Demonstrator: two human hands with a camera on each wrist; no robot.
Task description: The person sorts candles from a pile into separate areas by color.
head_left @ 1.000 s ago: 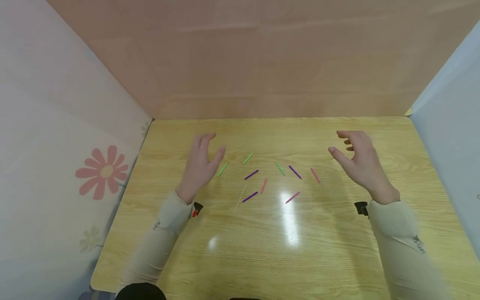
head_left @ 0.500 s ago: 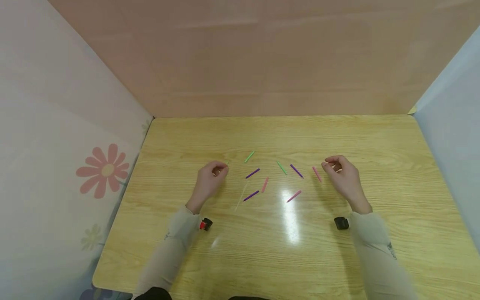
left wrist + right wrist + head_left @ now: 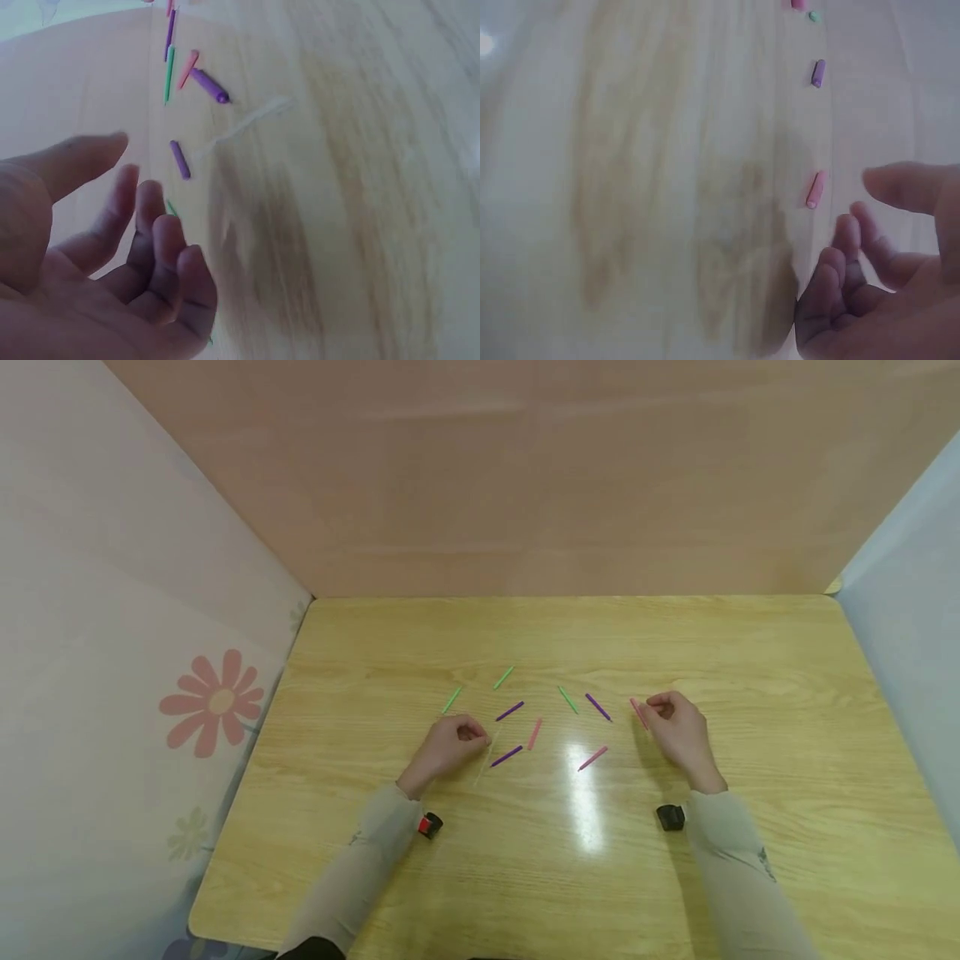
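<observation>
Short thin coloured sticks lie scattered on the table. My left hand [image 3: 450,746] is over the left side of the group, fingers loosely bent; the left wrist view shows a gap between thumb and fingertips and nothing held. Close to its fingertips lie a pale string [image 3: 247,126] and a purple stick [image 3: 507,756]. A green stick [image 3: 452,700] is just beyond that hand. On the right, my right hand [image 3: 681,735] hovers beside a pink stick [image 3: 638,714]. In the right wrist view this stick rests on the table, apart from the thumb and half-bent fingers.
Between the hands lie more sticks: a purple one [image 3: 598,707], a green one [image 3: 567,699] and pink ones [image 3: 535,734], among others. The wooden table [image 3: 525,877] meets a brown back panel [image 3: 525,485]. A flowered panel [image 3: 112,610] stands at left, a pale one [image 3: 915,593] at right.
Both hands have come inward and nearer the person, and their spread fingers have bent. The left hand has moved from the green stick towards the string. The sticks lie as before.
</observation>
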